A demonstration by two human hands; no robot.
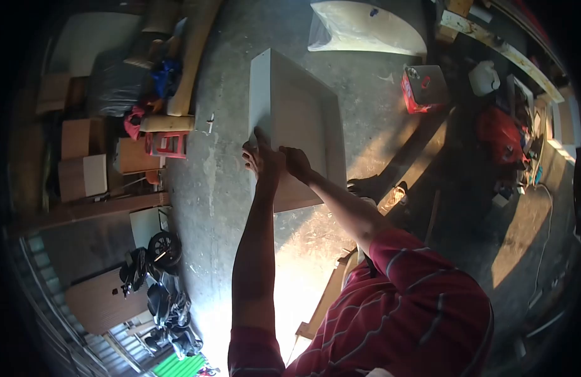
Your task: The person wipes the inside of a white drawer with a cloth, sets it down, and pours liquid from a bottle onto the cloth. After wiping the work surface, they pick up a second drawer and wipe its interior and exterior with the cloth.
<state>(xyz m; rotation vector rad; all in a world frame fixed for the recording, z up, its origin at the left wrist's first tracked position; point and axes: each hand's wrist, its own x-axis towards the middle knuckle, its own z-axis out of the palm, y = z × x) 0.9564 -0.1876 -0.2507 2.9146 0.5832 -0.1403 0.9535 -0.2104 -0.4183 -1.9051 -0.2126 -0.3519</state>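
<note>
A pale grey shallow box, like a drawer or tray (pixel 303 113), stands tilted in front of me with its narrow side face turned left and its recessed inside turned right. My left hand (pixel 263 157) lies against the narrow side, fingers curled, with a small greyish patch at the fingertips; I cannot tell what it holds. Right beside it, my right hand (pixel 296 163) is closed on the box at the edge of the recess. The wrists are close together, and the left hand overlaps part of the box's lower side.
Concrete floor (pixel 224 81) surrounds the box. A red-sided tin (pixel 423 88) and white jug (pixel 485 78) stand at upper right, near a pale sheet (pixel 366 28). Leftward are a red stool (pixel 167 144), stacked boards (pixel 80 144) and a motorcycle (pixel 159 295). A wooden piece (pixel 328 295) lies by my body.
</note>
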